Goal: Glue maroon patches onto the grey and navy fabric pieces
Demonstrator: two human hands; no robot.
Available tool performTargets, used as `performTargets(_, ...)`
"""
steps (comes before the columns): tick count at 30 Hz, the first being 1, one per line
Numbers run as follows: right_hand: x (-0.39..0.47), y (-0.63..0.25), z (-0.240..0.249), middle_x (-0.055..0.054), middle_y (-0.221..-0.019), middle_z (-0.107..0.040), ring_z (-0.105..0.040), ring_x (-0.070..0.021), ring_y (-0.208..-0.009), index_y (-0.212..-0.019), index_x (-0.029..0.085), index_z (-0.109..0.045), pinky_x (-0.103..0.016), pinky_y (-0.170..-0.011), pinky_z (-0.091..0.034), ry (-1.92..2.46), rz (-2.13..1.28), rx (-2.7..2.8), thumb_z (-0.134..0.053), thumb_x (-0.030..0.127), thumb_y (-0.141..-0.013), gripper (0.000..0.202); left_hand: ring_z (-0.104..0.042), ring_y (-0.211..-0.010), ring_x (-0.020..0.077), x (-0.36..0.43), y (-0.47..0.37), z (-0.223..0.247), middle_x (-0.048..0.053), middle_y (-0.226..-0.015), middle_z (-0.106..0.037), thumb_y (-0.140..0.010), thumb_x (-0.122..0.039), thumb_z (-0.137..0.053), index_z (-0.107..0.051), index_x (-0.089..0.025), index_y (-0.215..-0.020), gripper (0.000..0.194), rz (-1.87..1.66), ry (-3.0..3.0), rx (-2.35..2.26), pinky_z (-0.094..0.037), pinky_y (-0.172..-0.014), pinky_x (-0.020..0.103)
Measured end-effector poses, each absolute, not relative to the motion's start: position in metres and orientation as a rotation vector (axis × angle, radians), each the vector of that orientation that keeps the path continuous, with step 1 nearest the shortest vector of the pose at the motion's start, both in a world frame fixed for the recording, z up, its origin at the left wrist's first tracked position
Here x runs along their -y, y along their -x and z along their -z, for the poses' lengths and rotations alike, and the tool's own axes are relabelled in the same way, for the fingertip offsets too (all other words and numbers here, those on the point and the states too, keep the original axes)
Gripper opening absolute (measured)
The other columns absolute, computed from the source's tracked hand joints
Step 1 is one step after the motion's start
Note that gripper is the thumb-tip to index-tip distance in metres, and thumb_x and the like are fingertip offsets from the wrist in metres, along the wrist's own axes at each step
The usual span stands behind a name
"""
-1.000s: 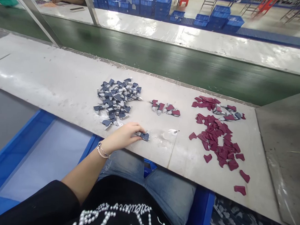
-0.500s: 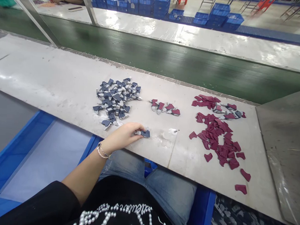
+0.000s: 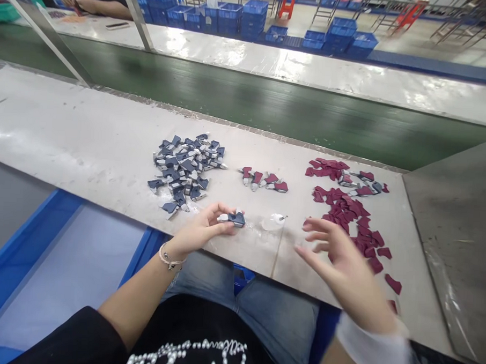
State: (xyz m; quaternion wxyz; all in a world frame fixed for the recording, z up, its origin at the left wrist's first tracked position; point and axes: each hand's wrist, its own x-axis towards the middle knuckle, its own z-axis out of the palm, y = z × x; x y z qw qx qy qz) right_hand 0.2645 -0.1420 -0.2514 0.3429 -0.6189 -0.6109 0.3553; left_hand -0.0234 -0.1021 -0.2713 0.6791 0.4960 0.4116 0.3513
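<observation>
My left hand (image 3: 203, 228) pinches a small navy-and-white plastic part (image 3: 234, 219) between thumb and fingers at the front of the table. My right hand (image 3: 340, 261), blurred by motion, is apart from it on the right, its fingers spread with nothing seen in them. It hovers before a scattered heap of flat maroon pieces (image 3: 349, 207) and hides some of them. A heap of navy-and-white parts (image 3: 187, 166) lies behind my left hand. Several parts with maroon faces (image 3: 256, 180) lie between the two heaps.
A whitish smear (image 3: 272, 222) marks the table (image 3: 88, 127) between my hands. Beyond runs a green conveyor belt (image 3: 230, 95). A metal panel (image 3: 453, 239) stands at the right. Blue crates (image 3: 254, 16) are stacked at the back; a co-worker's hands (image 3: 84, 3) show far left.
My right hand has come into view from the lower right, over the maroon pieces. My left hand still holds its part, now turned a little. The camera view has shifted slightly.
</observation>
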Motion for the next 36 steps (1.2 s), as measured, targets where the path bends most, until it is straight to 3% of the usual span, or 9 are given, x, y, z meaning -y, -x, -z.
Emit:
performTargets(3, 0.12, -0.241, 0.278, -0.012, -0.12, -0.061, -0.058, -0.0296, -0.106, -0.127, 0.022, -0.056, -0.048, -0.092, -0.047, 1.575, -0.997, 1.652, -0.068, 0.045, -0.087, 0.049, -0.068, -0.106, 0.0203, 0.105, 0.02, 0.273, 0.013, -0.129, -0.064, -0.091, -0.028, -0.066, -0.05, -0.02, -0.103, 0.022, -0.772, -0.89, -0.785, -0.053, -0.081, 0.028)
performTargets(8, 0.103, -0.223, 0.295, -0.009, -0.113, -0.063, -0.057, -0.0284, -0.103, -0.116, 0.021, -0.059, -0.046, -0.095, -0.044, 1.462, -1.051, 1.673, -0.06, 0.044, -0.091, 0.033, -0.066, -0.098, 0.0153, 0.111, 0.017, 0.271, 0.011, -0.124, -0.066, -0.084, -0.024, -0.074, -0.051, -0.02, -0.107, 0.032, -0.778, -0.935, -0.811, -0.049, -0.08, 0.026)
performTargets(13, 0.13, -0.235, 0.271, 0.0, -0.093, -0.065, -0.06, -0.0209, -0.085, -0.14, 0.031, -0.037, -0.035, -0.081, -0.048, 1.34, -1.171, 1.502, -0.054, 0.044, -0.097, 0.047, -0.06, -0.077, 0.01, 0.117, 0.013, 0.27, 0.006, -0.115, -0.067, -0.075, -0.024, -0.081, -0.048, -0.022, -0.103, 0.044, -0.771, -0.986, -0.896, -0.048, -0.072, 0.025)
performTargets(15, 0.145, -0.243, 0.263, 0.001, -0.093, -0.064, -0.059, -0.0199, -0.083, -0.141, 0.035, -0.037, -0.033, -0.078, -0.047, 1.296, -1.161, 1.371, -0.056, 0.041, -0.096, 0.049, -0.061, -0.078, 0.0117, 0.118, 0.01, 0.269, 0.006, -0.11, -0.067, -0.073, -0.026, -0.083, -0.048, -0.021, -0.1, 0.044, -0.744, -1.009, -0.938, -0.048, -0.073, 0.026)
performTargets(18, 0.165, -0.257, 0.254, -0.002, -0.102, -0.063, -0.058, -0.0205, -0.085, -0.118, 0.032, -0.062, -0.03, -0.074, -0.046, 1.273, -1.156, 1.262, -0.069, 0.042, -0.087, 0.034, -0.058, -0.073, 0.0092, 0.121, 0.004, 0.266, 0.006, -0.115, -0.063, -0.069, -0.027, -0.085, -0.05, -0.02, -0.094, 0.043, -0.679, -1.071, -0.982, -0.048, -0.068, 0.025)
performTargets(21, 0.179, -0.269, 0.247, -0.002, -0.092, -0.064, -0.056, -0.019, -0.076, -0.101, 0.028, -0.07, -0.027, -0.062, -0.042, 1.28, -1.261, 1.149, -0.083, 0.045, -0.073, 0.035, -0.051, -0.064, 0.0041, 0.123, -0.002, 0.265, 0.006, -0.122, -0.058, -0.068, -0.028, -0.086, -0.053, -0.019, -0.093, 0.041, -0.622, -1.147, -1.002, -0.046, -0.062, 0.022)
performTargets(25, 0.184, -0.271, 0.242, -0.002, -0.072, -0.059, -0.05, -0.0184, -0.06, -0.091, 0.024, -0.068, -0.029, -0.053, -0.036, 1.218, -1.395, 1.054, -0.079, 0.056, -0.071, 0.04, -0.057, -0.073, 0.0082, 0.126, -0.012, 0.267, 0.007, -0.121, -0.058, -0.074, -0.025, -0.082, -0.053, -0.023, -0.109, 0.044, -0.604, -1.153, -0.915, -0.049, -0.069, 0.026)
performTargets(30, 0.175, -0.267, 0.24, 0.004, -0.053, -0.028, -0.025, -0.0137, -0.047, -0.068, 0.024, -0.048, -0.029, -0.047, -0.022, 0.967, -1.533, 0.984, -0.062, 0.064, -0.076, 0.043, -0.058, -0.078, 0.0102, 0.128, -0.022, 0.27, 0.006, -0.121, -0.057, -0.076, -0.024, -0.08, -0.052, -0.025, -0.112, 0.045, -0.575, -1.119, -0.861, -0.05, -0.071, 0.027)
performTargets(36, 0.176, -0.264, 0.243, 0.005, -0.046, -0.029, -0.024, -0.0134, -0.041, -0.061, 0.025, -0.046, -0.03, -0.044, -0.019, 0.934, -1.593, 0.902, -0.058, 0.066, -0.077, 0.046, -0.056, -0.077, 0.0117, 0.133, -0.029, 0.267, 0.002, -0.097, -0.058, -0.076, -0.027, -0.081, -0.053, -0.024, -0.106, 0.04, -0.565, -1.164, -0.899, -0.047, -0.068, 0.026)
